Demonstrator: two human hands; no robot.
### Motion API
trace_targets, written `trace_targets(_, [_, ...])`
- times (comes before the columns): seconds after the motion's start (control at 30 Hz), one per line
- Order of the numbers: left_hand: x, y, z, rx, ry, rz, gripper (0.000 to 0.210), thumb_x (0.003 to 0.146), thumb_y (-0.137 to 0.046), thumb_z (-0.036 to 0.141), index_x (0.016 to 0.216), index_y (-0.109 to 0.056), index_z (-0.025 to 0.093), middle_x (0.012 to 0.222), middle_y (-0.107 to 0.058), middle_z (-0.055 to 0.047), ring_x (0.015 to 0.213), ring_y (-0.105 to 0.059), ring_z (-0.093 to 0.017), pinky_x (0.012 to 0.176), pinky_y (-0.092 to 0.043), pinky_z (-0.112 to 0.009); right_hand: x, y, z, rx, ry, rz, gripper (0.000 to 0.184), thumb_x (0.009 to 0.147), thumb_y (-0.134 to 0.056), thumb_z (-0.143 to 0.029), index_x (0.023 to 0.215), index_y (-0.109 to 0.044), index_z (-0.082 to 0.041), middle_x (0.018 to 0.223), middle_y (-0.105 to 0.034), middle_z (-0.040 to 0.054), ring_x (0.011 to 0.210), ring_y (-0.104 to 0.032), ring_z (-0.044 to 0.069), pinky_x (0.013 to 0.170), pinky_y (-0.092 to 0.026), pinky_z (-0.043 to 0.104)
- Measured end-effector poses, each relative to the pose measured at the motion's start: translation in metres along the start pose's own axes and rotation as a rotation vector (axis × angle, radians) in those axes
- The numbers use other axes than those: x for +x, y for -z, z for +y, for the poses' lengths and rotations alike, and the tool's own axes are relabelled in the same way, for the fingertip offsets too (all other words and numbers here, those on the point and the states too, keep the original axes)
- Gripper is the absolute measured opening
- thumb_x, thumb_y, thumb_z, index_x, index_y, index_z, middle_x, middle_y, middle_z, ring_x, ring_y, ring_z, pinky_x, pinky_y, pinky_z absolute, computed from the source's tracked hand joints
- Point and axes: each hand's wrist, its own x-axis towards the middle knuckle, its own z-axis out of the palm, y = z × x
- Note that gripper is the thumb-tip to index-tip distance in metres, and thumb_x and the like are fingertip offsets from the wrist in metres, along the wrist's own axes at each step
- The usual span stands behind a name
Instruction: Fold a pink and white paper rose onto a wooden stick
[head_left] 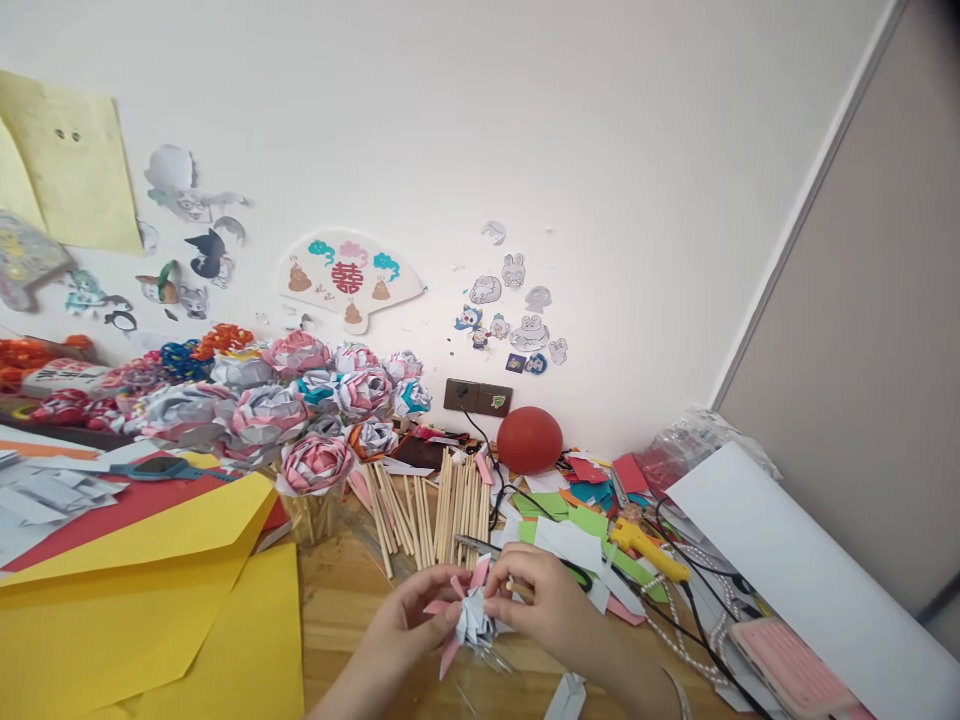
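A partly folded paper flower [474,622], white in the centre with pink strips sticking out, sits between my two hands low in the picture. My left hand [412,612] pinches its left side with thumb and fingers. On its right side, the thumb and fingertips of my right hand [544,600] press on the white folds. A short wooden stick [519,589] shows at my right fingers; whether they grip it cannot be made out. Scissors [480,546] lie just behind my right hand, partly covered by it.
Many wooden sticks [463,505] lie behind my hands. Finished paper flowers [319,465] stand at the left, above yellow paper [225,640]. A red balloon [529,440], a yellow glue gun [649,548] with cables, paper scraps and a white sheet [810,580] fill the right.
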Motion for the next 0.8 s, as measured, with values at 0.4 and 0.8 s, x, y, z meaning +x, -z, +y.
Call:
trace_targets(0.4, [0.002, 0.009, -0.008, 0.021, -0.035, -0.017, 0.035, 0.056, -0.078, 0.032, 0.085, -0.067, 0.015, 0.063, -0.066, -0.001, 0.041, -0.05, -0.009, 0.053, -0.04, -0.022, -0.005, -0.009, 0.0, -0.534, 0.328, 0.074, 0.025, 0.09, -0.035, -0.024, 0.079, -0.057, -0.019, 0.074, -0.056, 0.0028, 0.06, -0.052, 0.013, 0.054, -0.035, 0.022])
trace_targets(0.8, [0.006, 0.011, -0.014, -0.383, -0.051, -0.097, 0.016, 0.067, -0.073, 0.021, 0.073, -0.059, 0.018, 0.075, -0.065, -0.001, 0.071, -0.06, -0.013, 0.066, -0.046, -0.024, -0.003, 0.001, -0.008, -0.127, 0.049, 0.165, 0.006, 0.071, -0.064, -0.02, 0.076, -0.062, -0.02, 0.067, -0.051, -0.0015, 0.062, -0.051, 0.013, 0.053, -0.037, 0.02])
